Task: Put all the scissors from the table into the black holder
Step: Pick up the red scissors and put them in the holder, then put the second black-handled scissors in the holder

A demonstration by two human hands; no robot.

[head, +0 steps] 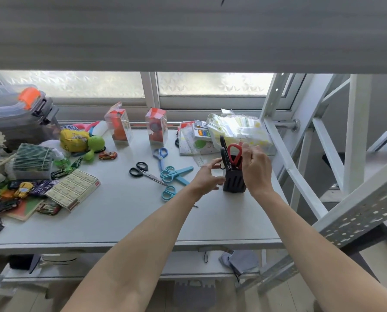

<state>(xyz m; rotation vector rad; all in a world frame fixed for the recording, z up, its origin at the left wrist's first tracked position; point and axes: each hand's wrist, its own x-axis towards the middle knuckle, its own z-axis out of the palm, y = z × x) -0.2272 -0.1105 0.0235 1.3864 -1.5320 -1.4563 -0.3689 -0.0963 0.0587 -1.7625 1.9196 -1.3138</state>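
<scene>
The black holder [234, 182] stands on the grey table [125, 217] at the right. Black-handled scissors [224, 154] and red-handled scissors [234, 153] stick up out of it. My right hand [256, 167] is at the red handles, fingers pinched on them. My left hand [207, 176] touches the holder's left side, fingers curled around it. On the table to the left lie black scissors [140, 170], a blue pair [161, 155], a teal pair [175, 174] and another teal pair [169, 192], partly hidden by my left arm.
Toys, boxes and toy cars crowd the table's left side [37, 167]. Two clear toy boxes [156, 128] and stationery packs [239, 129] stand at the back. A white metal ladder frame [300, 154] rises right of the holder.
</scene>
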